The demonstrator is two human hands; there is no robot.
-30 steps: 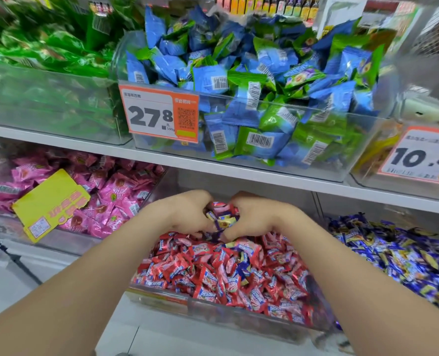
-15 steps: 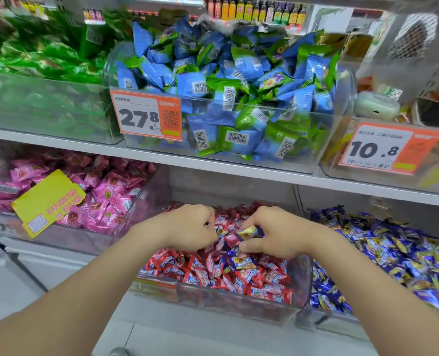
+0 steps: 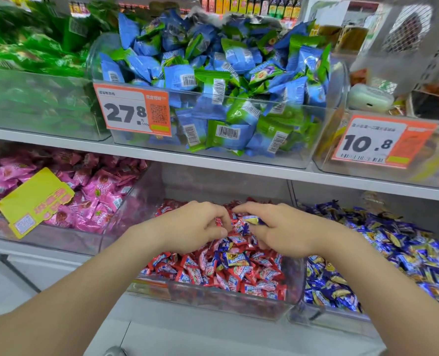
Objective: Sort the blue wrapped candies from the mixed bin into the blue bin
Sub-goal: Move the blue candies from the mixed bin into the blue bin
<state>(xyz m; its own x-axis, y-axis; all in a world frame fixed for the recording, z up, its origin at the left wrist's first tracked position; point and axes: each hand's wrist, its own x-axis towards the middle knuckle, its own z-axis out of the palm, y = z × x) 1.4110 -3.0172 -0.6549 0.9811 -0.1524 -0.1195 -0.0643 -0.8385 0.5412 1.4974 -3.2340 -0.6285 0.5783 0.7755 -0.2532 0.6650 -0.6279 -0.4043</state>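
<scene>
Head view, over mixed bin point(image 3: 213, 301), right hand point(image 3: 287, 232) pinching blue wrapped candy point(image 3: 251, 220), left hand point(image 3: 195, 228) curled into pile, hold unclear.

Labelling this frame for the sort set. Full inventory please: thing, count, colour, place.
mixed bin: 1, clear, lower shelf centre
red candies: many, red, filling the mixed bin
blue wrapped candies: a few, blue-yellow, among the red
blue bin: 1, clear, lower shelf right
blue candies: many, blue, filling the blue bin
pink candies: many, pink, lower left
yellow tag: 1, yellow, in front of the pink candies
green packets: many, green, upper left
blue-green packets: many, upper centre
price tags: 2, orange-white, upper bin fronts
left hand: fingers curled in the mixed bin; grip hidden
right hand: pinches one blue wrapped candy
</scene>
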